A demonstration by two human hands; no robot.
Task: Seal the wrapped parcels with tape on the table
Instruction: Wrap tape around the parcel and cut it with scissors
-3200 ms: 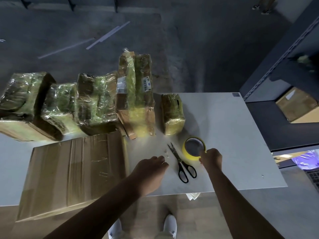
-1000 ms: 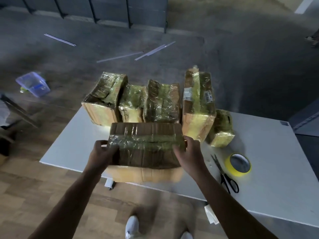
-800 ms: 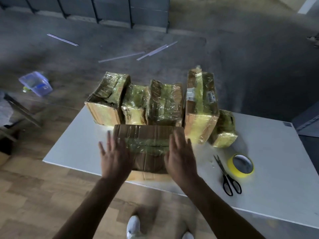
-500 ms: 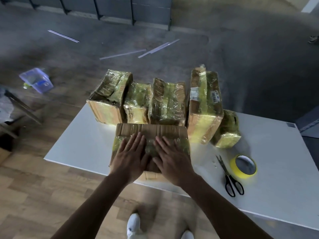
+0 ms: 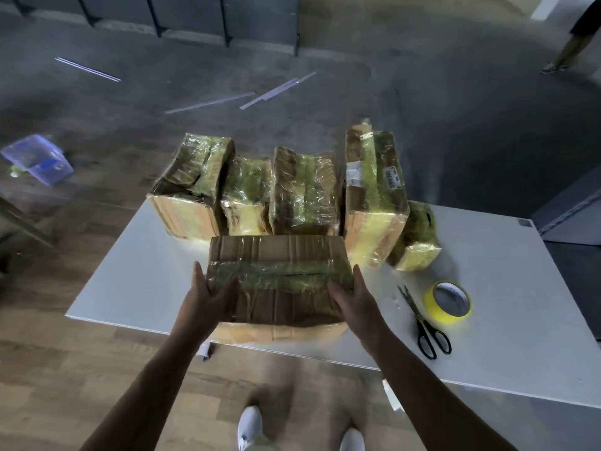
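Observation:
A cardboard parcel (image 5: 279, 255) with a band of yellow-green tape across its top lies at the near edge of the white table (image 5: 507, 320). My left hand (image 5: 208, 297) presses against its left side, fingers straight along the side and thumb on the top face. My right hand (image 5: 354, 301) mirrors it on the right side. The yellow tape roll (image 5: 450, 315) lies flat to the right, with black scissors (image 5: 422, 323) beside it. Neither hand touches them.
Several film-wrapped parcels (image 5: 305, 190) stand in a row behind the front one, the smallest (image 5: 416, 239) at the right end. A clear plastic box (image 5: 35, 157) and thin strips (image 5: 227, 99) lie on the floor. A person's legs (image 5: 569, 43) show far right.
Half a second ago both hands lay flat together on the middle of the parcel's taped top. They have slid apart to its left and right sides.

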